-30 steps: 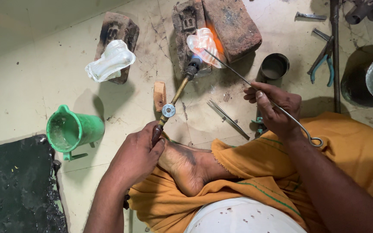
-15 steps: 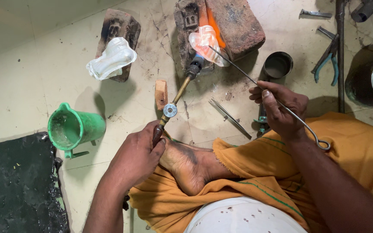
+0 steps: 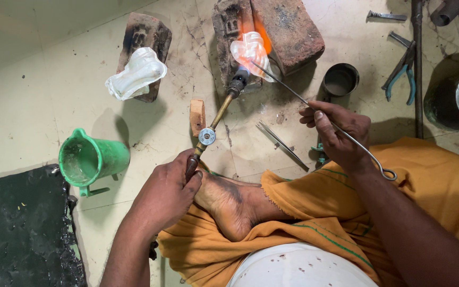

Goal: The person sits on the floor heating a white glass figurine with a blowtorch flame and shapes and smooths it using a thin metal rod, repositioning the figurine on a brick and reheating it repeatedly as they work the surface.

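Your left hand (image 3: 166,194) has its fingers closed around the dark handle of a slim brass gas torch (image 3: 216,119) with a round silver valve knob partway up its stem. The torch runs up and away from those fingers to its blackened nozzle, which sits right at a glowing, translucent lump of molten glass (image 3: 251,50). Your right hand (image 3: 338,133) has its fingers pinched shut on a long thin steel rod (image 3: 314,109) with a looped end (the loop hangs just behind your wrist, over the orange cloth (image 3: 431,175) on your lap). The rod's far tip reaches the glass lump, well ahead of your right fingers.

The glass rests against two scorched red bricks (image 3: 288,29), orange with heat where it touches them. A second, clear white glass piece (image 3: 136,74) lies on another dark brick (image 3: 147,40), beyond and to the left of your left fingers. A green plastic jug (image 3: 91,159) stands on the floor just left of your left hand. A small wooden block (image 3: 197,116) lies beside the torch stem. Beyond your right fingers stand a small dark metal cup (image 3: 340,81) and teal-handled pliers (image 3: 402,66).
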